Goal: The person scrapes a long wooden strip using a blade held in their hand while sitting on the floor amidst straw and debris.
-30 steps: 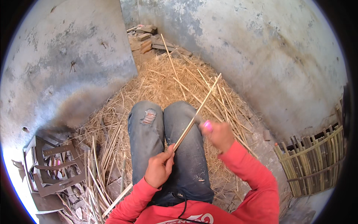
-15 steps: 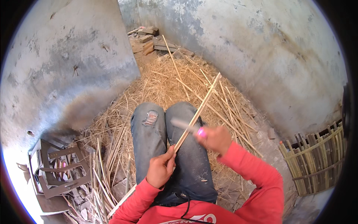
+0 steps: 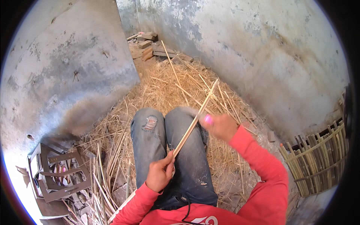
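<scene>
My left hand (image 3: pixel 159 174) is closed around the lower end of a pale bamboo strip (image 3: pixel 187 132). The strip slants up and away to the right, over my right thigh. Beside the strip's upper half, my right hand (image 3: pixel 222 127) is closed on a knife; a bright pink bit of its handle (image 3: pixel 208 119) shows at the fist. The knife's blade (image 3: pixel 190 111) is smeared by motion and lies across the strip, so its exact contact cannot be seen. Under both arms are my legs in worn jeans (image 3: pixel 148 150).
Shavings (image 3: pixel 161 88) cover the floor ahead, with loose strips among them. More bamboo strips (image 3: pixel 107 176) lie at my left, near a brown metal frame (image 3: pixel 65 172). A slatted bamboo panel (image 3: pixel 318 161) leans at the right. Walls rise on both sides; bricks (image 3: pixel 146 41) lie in the far corner.
My right hand and the knife have moved up along the strip, away from my left hand. My left hand keeps its hold and the strip has dipped slightly.
</scene>
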Demonstrator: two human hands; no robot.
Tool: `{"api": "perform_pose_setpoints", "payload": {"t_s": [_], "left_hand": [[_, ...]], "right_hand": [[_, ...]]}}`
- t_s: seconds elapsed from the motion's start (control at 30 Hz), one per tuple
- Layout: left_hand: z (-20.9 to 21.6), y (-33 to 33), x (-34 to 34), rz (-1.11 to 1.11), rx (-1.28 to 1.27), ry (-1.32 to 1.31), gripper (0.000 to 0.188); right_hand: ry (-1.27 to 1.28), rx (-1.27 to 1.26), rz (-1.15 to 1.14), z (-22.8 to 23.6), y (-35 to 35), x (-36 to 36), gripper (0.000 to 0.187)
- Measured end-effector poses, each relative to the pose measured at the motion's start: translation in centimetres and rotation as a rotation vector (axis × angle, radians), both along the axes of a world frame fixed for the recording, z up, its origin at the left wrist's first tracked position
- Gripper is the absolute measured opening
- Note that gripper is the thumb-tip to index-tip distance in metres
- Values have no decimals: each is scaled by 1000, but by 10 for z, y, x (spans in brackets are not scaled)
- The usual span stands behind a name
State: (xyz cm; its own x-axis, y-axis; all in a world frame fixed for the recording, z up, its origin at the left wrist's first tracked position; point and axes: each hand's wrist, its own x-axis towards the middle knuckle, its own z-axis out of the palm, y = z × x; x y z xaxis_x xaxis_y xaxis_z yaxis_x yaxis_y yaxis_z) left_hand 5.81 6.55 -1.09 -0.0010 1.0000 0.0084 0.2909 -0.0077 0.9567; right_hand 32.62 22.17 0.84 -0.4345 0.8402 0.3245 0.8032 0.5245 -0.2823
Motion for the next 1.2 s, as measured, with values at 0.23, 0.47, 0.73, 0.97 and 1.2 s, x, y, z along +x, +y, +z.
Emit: {"api": "perform_pose_setpoints", "payload": {"t_s": [0.23,0.47,0.73,0.97,1.2], "left_hand": [[-3,-2,0,-9,76,34,32],[-14,-5,-5,-35,72,36,37],[-16,-5,-10,-29,66,17,36],[-8,-6,-6,-58,86,-3,34],[-14,-7,-6,-74,180,112,37]], "right_hand": [[11,-183,-277,20,30,29,55],[-207,144,-88,1,32,28,44],[-328,34,102,2,14,-1,54],[89,219,-311,55,88,85,54],[-16,33,17,24,-37,-22,46]]}}
